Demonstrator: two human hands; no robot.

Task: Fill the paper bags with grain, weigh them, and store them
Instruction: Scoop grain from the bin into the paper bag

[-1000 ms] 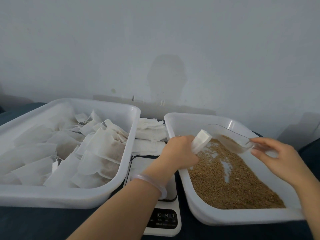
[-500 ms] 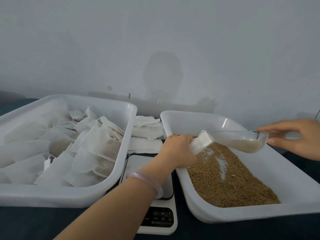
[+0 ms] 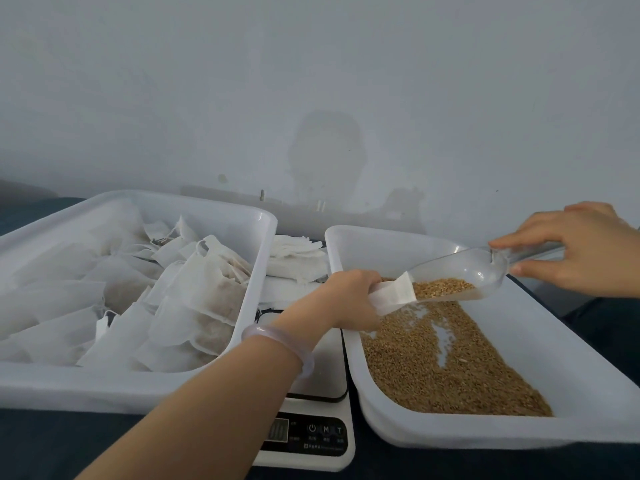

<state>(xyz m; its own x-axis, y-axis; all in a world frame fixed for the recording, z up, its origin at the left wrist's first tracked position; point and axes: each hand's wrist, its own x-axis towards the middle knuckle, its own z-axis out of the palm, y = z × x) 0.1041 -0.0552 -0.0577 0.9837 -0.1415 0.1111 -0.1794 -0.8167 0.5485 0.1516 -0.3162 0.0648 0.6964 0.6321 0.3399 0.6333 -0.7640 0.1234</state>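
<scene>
bag tray point(image 3: 104, 389): on the left; filled bags point(image 3: 194, 306) are heaped inside it.
grain tray point(image 3: 571, 368): on the right; grain point(image 3: 450, 372) is spread over its floor, with bare patches.
scale point(image 3: 311, 445): set between the two trays; its platform is largely hidden by the left forearm.
spare bags point(image 3: 298, 258): stacked behind the scale, between the trays.
scoop point(image 3: 464, 268): clear; pinched by its handle in the right hand point(image 3: 578, 251), thumb below, fingers above; a charge of grain is carried toward its lip.
bag point(image 3: 393, 295): gripped in the left hand point(image 3: 346, 299), fingers curled round it, over the far left part of the grain tray; mouth turned toward the scoop.
key relation: the bag lies left of and below the right hand; the scoop's long axis runs from that hand down-left, lip at the bag mouth; contact cannot be confirmed.
change: half a second back the scoop was held about level; it is now tipped lip-down, and its grain is found slid forward toward the bag. the bag is held about where it was.
judgement: pouring is under way; weighing is not yet done.
</scene>
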